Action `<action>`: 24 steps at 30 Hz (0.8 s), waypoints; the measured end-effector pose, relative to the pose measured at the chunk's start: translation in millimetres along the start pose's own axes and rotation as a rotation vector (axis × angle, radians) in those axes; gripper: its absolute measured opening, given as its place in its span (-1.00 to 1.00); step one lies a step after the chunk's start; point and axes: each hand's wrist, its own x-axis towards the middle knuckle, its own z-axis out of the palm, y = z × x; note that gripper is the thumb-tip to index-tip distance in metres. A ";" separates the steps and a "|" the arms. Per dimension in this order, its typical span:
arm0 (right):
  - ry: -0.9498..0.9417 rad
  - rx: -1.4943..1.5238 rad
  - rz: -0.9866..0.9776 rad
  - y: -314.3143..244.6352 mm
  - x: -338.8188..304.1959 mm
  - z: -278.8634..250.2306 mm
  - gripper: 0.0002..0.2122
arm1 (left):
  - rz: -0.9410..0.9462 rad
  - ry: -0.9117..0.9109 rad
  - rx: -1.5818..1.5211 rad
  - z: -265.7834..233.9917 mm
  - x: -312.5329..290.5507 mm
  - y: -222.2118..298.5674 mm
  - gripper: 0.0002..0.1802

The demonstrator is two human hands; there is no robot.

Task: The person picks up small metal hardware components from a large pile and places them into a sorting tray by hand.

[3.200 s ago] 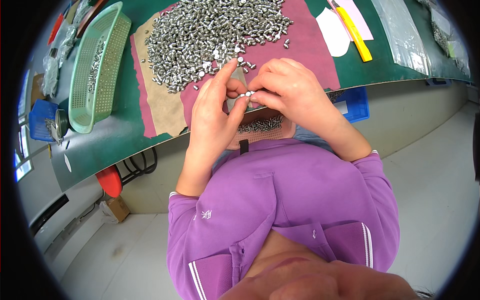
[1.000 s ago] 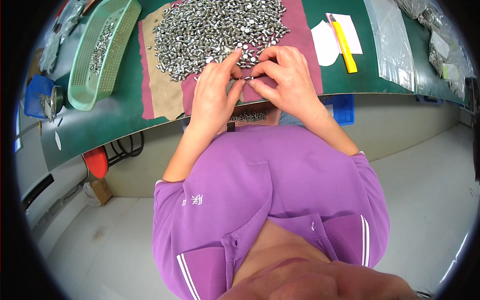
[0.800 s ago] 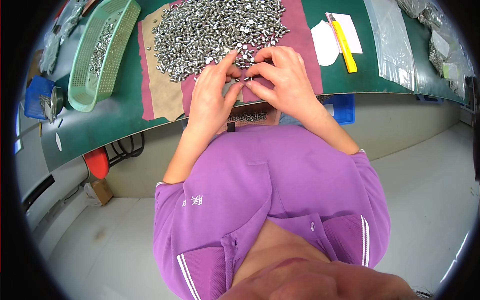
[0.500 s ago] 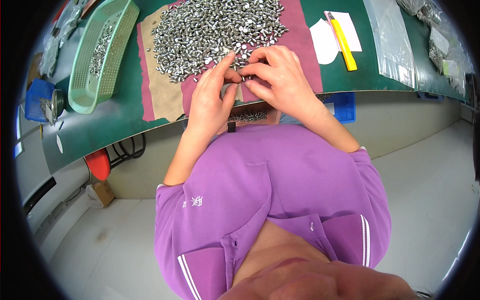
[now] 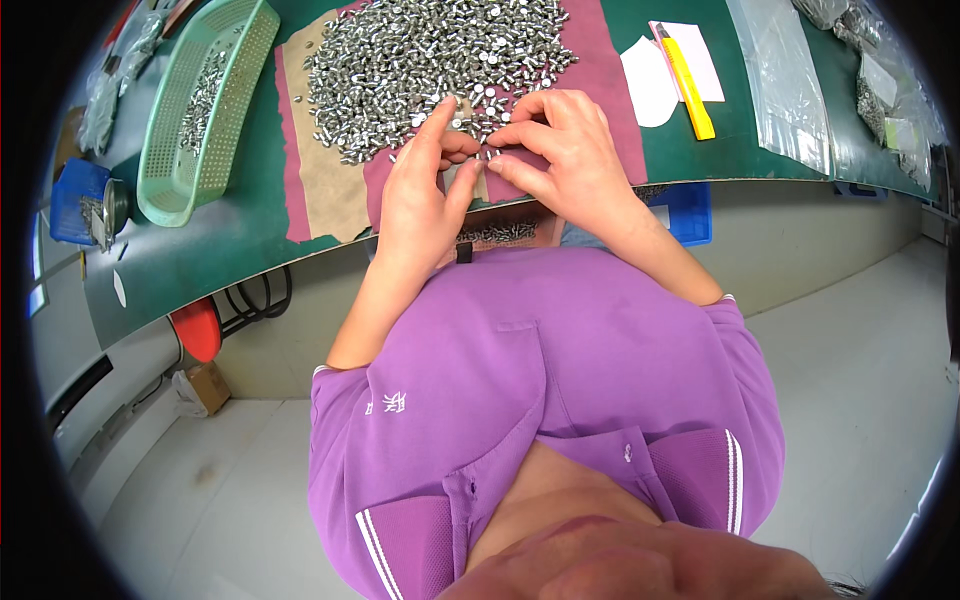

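Note:
A heap of small shiny metal parts (image 5: 430,60), short and capsule-shaped, lies on a pink and tan cloth (image 5: 335,205). At the heap's near edge my two hands meet, fingertips almost touching. My right hand (image 5: 565,155) pinches a small metal part (image 5: 493,154) between thumb and bent fingers. My left hand (image 5: 425,185) has its index finger raised toward the heap. Its thumb and another finger close at a tiny metal piece facing the right hand's; fingers partly hide it. Several white round-ended pieces (image 5: 491,58) lie among the metal ones.
A green perforated basket (image 5: 160,190) with metal parts stands at left, near a blue bin (image 5: 78,200). At right are a yellow cutter knife (image 5: 688,85), white paper (image 5: 645,85) and clear plastic bags (image 5: 785,90). Below the table edge, a pink bin (image 5: 545,235) holds more parts.
My left hand's fingers have shifted slightly, the thumb moving up toward the right hand's fingertips. The right hand's thumb and fingers have drawn closer around the small part.

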 end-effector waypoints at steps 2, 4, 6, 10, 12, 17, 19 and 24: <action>0.016 -0.010 0.001 -0.2 -0.4 0.9 -0.85 | -0.022 -0.017 0.001 0.6 1.2 -0.5 -0.26; 0.010 -0.050 -0.006 -1.6 0.2 2.2 -0.87 | -0.043 -0.033 0.005 -0.5 1.4 -0.4 -0.27; -0.002 -0.022 -0.010 -1.6 -0.5 2.2 -0.86 | -0.063 -0.053 -0.047 0.0 0.8 0.5 -0.26; -0.047 0.016 -0.006 -2.9 -1.5 -0.1 -0.82 | -0.017 -0.081 -0.008 -2.5 -1.1 -1.0 -0.23; -0.036 0.021 -0.007 -2.7 -1.8 -0.6 -0.81 | 0.028 -0.089 0.041 -3.5 -1.9 1.6 -0.19; -0.029 0.012 0.016 -3.7 -2.5 -1.8 -0.80 | 0.023 -0.054 -0.008 -2.6 -3.5 -0.8 -0.17; -0.032 -0.008 -0.007 -1.9 -3.6 0.1 -0.82 | 0.011 -0.036 -0.008 -2.8 -3.8 0.0 -0.17; -0.079 0.040 -0.070 1.3 -5.2 -2.0 -0.84 | -0.027 -0.169 -0.001 -10.6 -3.4 4.2 -0.19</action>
